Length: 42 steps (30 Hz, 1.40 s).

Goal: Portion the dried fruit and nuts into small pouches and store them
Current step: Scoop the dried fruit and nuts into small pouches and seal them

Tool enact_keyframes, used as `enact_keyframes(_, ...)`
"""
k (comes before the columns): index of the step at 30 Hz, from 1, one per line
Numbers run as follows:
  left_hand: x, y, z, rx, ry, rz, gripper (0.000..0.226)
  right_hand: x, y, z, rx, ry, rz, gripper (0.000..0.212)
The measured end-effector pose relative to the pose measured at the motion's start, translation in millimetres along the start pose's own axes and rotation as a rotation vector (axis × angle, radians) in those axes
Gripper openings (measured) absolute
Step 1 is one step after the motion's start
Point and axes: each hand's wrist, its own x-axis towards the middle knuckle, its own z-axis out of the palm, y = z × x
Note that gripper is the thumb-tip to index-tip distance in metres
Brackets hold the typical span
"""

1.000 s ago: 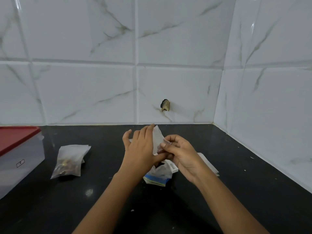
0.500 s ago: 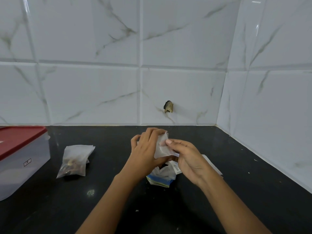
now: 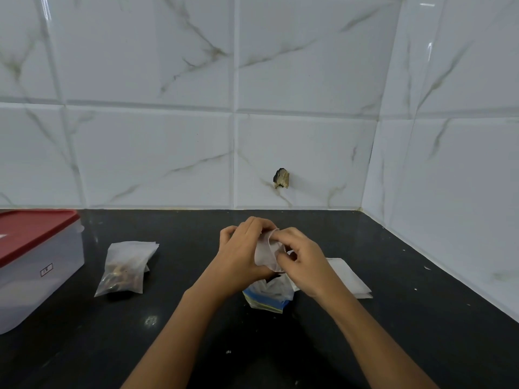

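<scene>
Held just above the crumpled blue-and-white plastic bag point(image 3: 266, 300) on the black desk point(image 3: 196, 346), a small translucent white pouch point(image 3: 265, 255) was pinched at its mouth by the left hand point(image 3: 241, 256) and right hand point(image 3: 303, 262), apparently being opened; next, filling it likely required keeping that mouth spread.

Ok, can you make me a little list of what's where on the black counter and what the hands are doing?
Left hand: grips the small white pouch from the left
Right hand: pinches the same pouch's top edge
Crumpled bag: blue-edged, on the counter under the hands
Filled pouch: lying left of the hands, brownish bits inside
Box: clear, red lid on, far left
Spare pouches: flat white pile, right of the hands
</scene>
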Motion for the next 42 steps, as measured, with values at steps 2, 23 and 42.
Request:
enact_keyframes(2,0.5,0.3,-0.2,-0.009,-0.013,0.019,0.061,0.3,-0.3,1.2,0.030,-0.021,0.012,0.039)
enact_keyframes(23,0.1,-34.1,-4.0,-0.111,-0.070,-0.611,0.066,-2.6,16.1,-0.1,-0.376,-0.102,0.385,0.026)
enact_keyframes(42,-5.3,-26.9,2.3,-0.429,-0.239,-0.825,0.060,-0.7,-5.2,9.5,-0.555,-0.271,0.320,0.032)
